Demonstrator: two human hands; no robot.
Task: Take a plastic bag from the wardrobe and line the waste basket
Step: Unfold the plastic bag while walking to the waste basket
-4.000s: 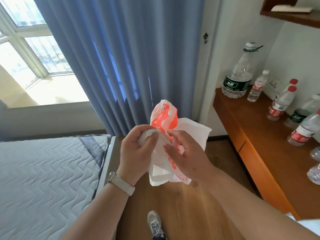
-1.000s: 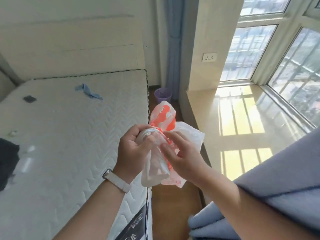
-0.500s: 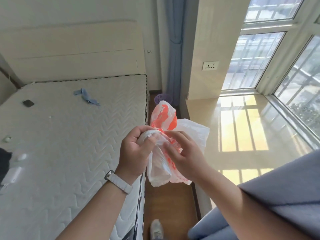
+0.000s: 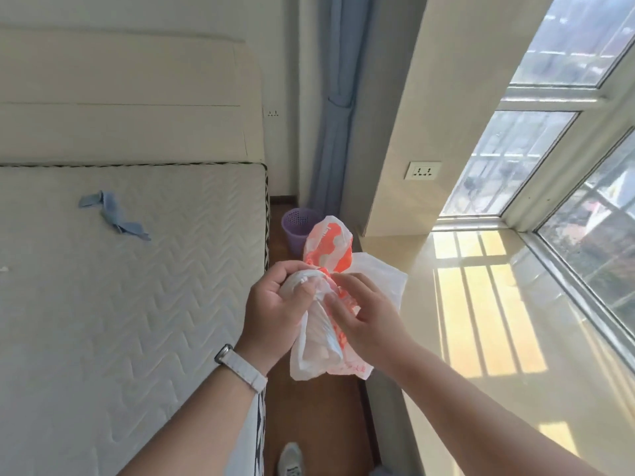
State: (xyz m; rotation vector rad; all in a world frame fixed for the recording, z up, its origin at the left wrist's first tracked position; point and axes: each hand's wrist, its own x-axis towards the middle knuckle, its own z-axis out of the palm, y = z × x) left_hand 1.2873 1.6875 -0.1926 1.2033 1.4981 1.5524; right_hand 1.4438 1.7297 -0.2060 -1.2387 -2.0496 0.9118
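A crumpled white plastic bag (image 4: 326, 341) with orange print hangs between both hands at the frame's middle. My left hand (image 4: 275, 310) grips its bunched top, a white watch band on that wrist. My right hand (image 4: 360, 314) pinches the bag's layers from the right side. Beyond the bag, a small purple perforated waste basket (image 4: 294, 231) stands on the wooden floor at the far end of the aisle, partly hidden by the bag's upper flap. It looks unlined.
A bare quilted mattress (image 4: 137, 304) fills the left, with a blue cloth strip (image 4: 113, 216) on it. A glossy window ledge (image 4: 481, 338) runs along the right under the windows. A narrow wooden floor strip (image 4: 316, 407) lies between them. A tied blue curtain (image 4: 335, 132) hangs behind the basket.
The view has swung from the desk and curtain to the bed aisle and moved closer to the purple basket. Both hands keep working the bag at the same spot.
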